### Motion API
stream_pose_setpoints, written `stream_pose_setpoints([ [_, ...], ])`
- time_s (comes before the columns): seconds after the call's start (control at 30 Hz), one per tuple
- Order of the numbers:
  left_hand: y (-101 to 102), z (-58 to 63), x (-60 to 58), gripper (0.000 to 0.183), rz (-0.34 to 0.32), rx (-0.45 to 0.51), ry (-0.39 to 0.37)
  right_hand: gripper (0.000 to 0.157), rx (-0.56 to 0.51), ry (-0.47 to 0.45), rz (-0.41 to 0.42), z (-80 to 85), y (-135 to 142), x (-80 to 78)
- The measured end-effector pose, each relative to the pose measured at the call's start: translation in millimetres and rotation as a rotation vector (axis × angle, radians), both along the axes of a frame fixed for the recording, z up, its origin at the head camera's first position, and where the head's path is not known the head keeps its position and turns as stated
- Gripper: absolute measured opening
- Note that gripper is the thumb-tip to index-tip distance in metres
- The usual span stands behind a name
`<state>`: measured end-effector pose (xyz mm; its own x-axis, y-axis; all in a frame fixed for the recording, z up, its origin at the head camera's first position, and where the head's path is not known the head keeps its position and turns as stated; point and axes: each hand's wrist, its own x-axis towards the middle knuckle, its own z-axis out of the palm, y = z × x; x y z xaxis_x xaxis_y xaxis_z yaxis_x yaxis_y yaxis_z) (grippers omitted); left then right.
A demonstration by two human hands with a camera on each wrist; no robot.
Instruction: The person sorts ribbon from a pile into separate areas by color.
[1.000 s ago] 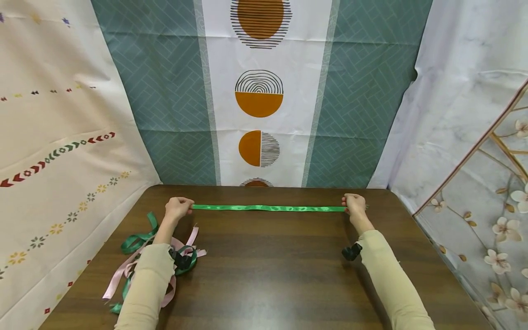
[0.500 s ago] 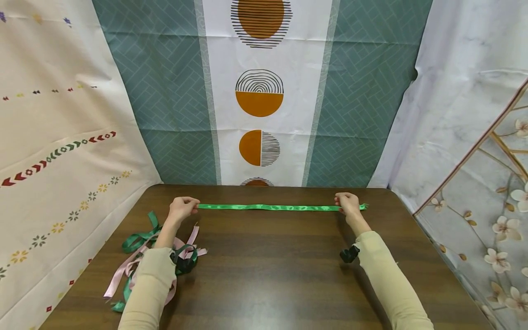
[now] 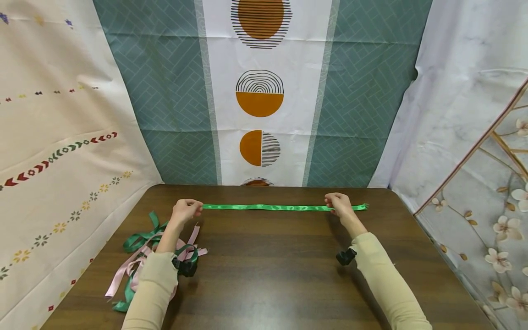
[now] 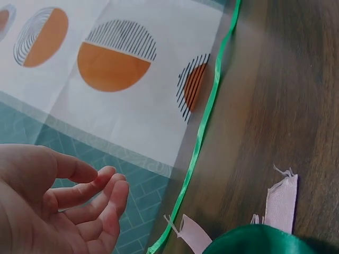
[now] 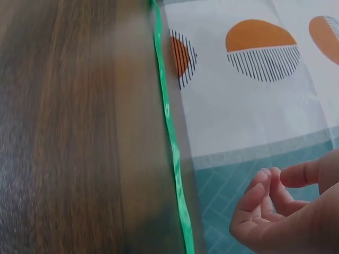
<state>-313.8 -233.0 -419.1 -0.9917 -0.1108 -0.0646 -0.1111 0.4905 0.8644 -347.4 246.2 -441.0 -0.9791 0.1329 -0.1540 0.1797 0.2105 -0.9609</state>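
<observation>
A bright green satin ribbon (image 3: 264, 207) lies stretched nearly straight along the far side of the table. Over its left end is my left hand (image 3: 186, 211); the left wrist view shows loosely bent fingers (image 4: 87, 198) with nothing between them, and the ribbon (image 4: 198, 138) off to their right. My right hand (image 3: 340, 205) overlaps the ribbon a little inward of its frayed right end. In the right wrist view its relaxed fingers (image 5: 254, 209) hold nothing, thumb and forefinger tips close together, while the ribbon (image 5: 168, 116) runs past on the left.
A tangled heap of dark green and pink ribbons (image 3: 138, 241) lies on the left of the brown wooden table (image 3: 264, 256), partly under my left forearm. A patterned cloth (image 3: 173, 91) hangs behind the table's far edge, with more cloths at both sides.
My right hand has shifted left along the ribbon, uncovering its right end. The left hand has moved slightly right. The ribbon has stayed in place, slipped free of the fingers.
</observation>
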Motion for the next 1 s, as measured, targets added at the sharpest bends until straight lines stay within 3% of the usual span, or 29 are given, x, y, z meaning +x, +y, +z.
stream_pose_setpoints([
  [0.37, 7.9, 1.1, 6.6, 0.03, -0.006, -0.033, -0.028, 0.032, 0.022, -0.004, 0.063, 4.2, -13.3, 4.5],
  [0.7, 11.5, -7.5, 7.5, 0.027, -0.088, -0.179, 0.12, 0.034, 0.111, 0.027, 0.11, -0.3, -19.5, 8.4],
  [1.0, 17.0, -8.2, 15.7, 0.026, -0.129, -0.22, 0.159, 0.034, 0.24, 0.062, 0.159, -0.7, -29.0, 11.8],
])
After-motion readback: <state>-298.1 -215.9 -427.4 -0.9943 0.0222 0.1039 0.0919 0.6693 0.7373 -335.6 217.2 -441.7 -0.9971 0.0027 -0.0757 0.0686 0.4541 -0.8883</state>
